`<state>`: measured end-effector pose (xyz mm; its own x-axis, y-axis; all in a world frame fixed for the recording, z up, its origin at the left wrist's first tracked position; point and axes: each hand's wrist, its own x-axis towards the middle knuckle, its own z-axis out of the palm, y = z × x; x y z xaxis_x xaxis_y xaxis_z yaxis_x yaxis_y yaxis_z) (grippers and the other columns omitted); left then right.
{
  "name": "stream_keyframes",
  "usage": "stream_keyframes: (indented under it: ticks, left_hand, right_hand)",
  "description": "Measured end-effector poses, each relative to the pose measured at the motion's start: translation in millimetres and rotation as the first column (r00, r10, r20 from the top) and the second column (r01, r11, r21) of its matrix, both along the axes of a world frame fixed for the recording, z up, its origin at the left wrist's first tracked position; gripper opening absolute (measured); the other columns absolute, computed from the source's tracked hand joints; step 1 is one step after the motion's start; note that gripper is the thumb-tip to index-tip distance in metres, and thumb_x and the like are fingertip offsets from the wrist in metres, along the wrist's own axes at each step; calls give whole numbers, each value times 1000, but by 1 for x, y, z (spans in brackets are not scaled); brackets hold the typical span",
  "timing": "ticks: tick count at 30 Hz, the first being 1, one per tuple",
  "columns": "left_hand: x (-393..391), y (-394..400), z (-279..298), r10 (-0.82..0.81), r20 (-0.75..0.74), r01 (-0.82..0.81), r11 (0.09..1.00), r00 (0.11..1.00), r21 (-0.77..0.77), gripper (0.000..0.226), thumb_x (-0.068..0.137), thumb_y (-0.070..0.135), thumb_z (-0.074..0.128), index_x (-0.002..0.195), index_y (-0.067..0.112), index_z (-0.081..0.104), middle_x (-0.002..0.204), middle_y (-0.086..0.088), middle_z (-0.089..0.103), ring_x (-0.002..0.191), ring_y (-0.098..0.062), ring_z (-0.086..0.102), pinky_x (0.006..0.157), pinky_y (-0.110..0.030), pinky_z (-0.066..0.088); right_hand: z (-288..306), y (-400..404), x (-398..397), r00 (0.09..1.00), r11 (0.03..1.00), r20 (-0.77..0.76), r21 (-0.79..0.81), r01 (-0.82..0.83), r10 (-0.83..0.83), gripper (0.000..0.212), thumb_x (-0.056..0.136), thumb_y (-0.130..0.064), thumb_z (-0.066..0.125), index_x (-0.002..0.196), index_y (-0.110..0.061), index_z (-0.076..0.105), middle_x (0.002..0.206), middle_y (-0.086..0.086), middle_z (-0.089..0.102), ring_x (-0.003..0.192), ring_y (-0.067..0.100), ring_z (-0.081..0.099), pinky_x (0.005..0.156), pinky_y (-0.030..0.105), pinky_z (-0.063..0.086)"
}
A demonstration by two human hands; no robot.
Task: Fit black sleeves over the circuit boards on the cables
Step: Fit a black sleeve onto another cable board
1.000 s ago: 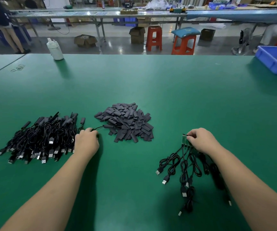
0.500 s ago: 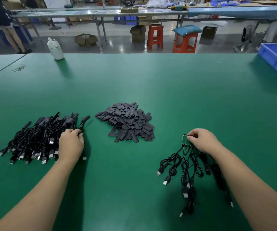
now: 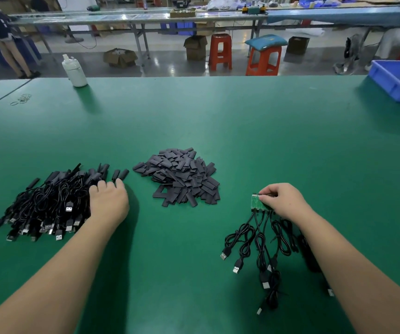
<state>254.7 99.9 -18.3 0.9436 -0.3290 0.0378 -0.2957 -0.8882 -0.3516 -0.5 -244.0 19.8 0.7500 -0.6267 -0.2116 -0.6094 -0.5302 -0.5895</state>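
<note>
Pinching the circuit boards (image 3: pixel 257 202) with your right hand (image 3: pixel 281 201) near right, send the relaxed, empty left hand (image 3: pixel 108 201) from the finished cables (image 3: pixel 47 203) (far left) to the black sleeves (image 3: pixel 182 177) at centre.

1. The desk (image 3: pixel 254 131) has a green top.
2. A big heap of black cables (image 3: pixel 47 201) lies on its left side.
3. A pile of flat black sleeves (image 3: pixel 182 177) sits in the middle.
4. A small bunch of cables with green boards (image 3: pixel 259 237) lies on the right.
5. A white bottle (image 3: pixel 75 71) stands at the far edge.
6. A blue bin (image 3: pixel 399 79) sits at the far right.
7. Some rubber bands (image 3: pixel 21 99) lie far left.
</note>
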Motion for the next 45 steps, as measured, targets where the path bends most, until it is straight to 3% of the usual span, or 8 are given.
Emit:
stream_keyframes:
  ticks: [8, 12, 15, 19, 23, 34, 41, 45]
  left_hand:
    - [-8, 8, 3, 17, -40, -13, 995, 999, 99, 27, 84, 6, 50, 105, 17, 62, 108, -1, 58, 106, -27, 42, 88, -40, 34]
    - [-10, 2, 12, -60, 85, 66, 995, 995, -77, 22, 83, 6, 56, 101, 13, 66, 103, -7, 64, 100, -31, 50, 84, -41, 40]
    - [-37, -39, 22, -305, 57, 290, 806, 951, -516, 21, 91, 12, 59, 107, 12, 73, 101, -7, 72, 92, -27, 64, 82, -38, 52]
    - [-119, -123, 34, -520, -226, 25, 432, 824, -902, 30, 94, 37, 61, 121, 24, 67, 105, 9, 73, 90, -4, 65, 88, -24, 51]
    - [-181, -188, 27, -608, -453, -143, 488, 652, -861, 49, 94, 43, 58, 138, 24, 53, 108, 8, 72, 95, -7, 66, 89, -25, 50]
    - [-198, -215, 25, -389, -406, -162, 527, 827, -835, 11, 90, 28, 63, 81, 23, 65, 77, 3, 66, 72, -22, 57, 63, -28, 43]
    - [-205, -218, 32, -374, -341, -96, 541, 862, -836, 15, 91, 28, 61, 76, 24, 59, 79, 3, 69, 72, -20, 56, 65, -28, 40]
    - [-188, -196, 36, -518, -497, -381, 320, 696, -867, 18, 96, 12, 55, 80, 18, 56, 81, -3, 71, 74, -20, 72, 69, -28, 52]
  right_hand:
    - [4, 2, 0, 999, 999, 38, 38, -2, 0, 7, 92, -31, 67, 93, -28, 73, 80, -14, 65, 59, 8, 52, 51, 22, 37]
    - [6, 4, -2, 999, 999, 38, 35, -7, 6, 6, 92, -31, 66, 91, -28, 72, 82, -14, 66, 58, 9, 53, 51, 22, 39]
    - [10, 7, -2, 999, 1000, 37, 23, -18, 17, 7, 92, -32, 66, 91, -29, 72, 82, -13, 68, 66, 12, 60, 53, 23, 42]
    - [14, 10, -1, 999, 1000, 37, -6, -30, 30, 6, 92, -32, 66, 90, -29, 72, 84, -15, 68, 77, 13, 65, 59, 23, 46]
    - [15, 11, -2, 999, 999, 45, -35, -21, 23, 5, 89, -32, 69, 88, -30, 73, 85, -13, 70, 83, 12, 65, 72, 27, 50]
    - [7, 25, -2, 997, 972, 39, -220, 79, -72, 12, 91, -28, 64, 87, -28, 75, 86, -7, 72, 84, 18, 65, 71, 28, 48]
    - [2, 21, -5, 994, 956, 75, -278, 94, -76, 15, 93, -27, 63, 96, -22, 76, 96, 0, 74, 96, 25, 65, 83, 33, 49]
    - [1, -1, -18, 994, 972, 105, -231, 53, -29, 16, 97, -28, 62, 103, -20, 75, 102, -2, 72, 109, 24, 57, 101, 43, 43]
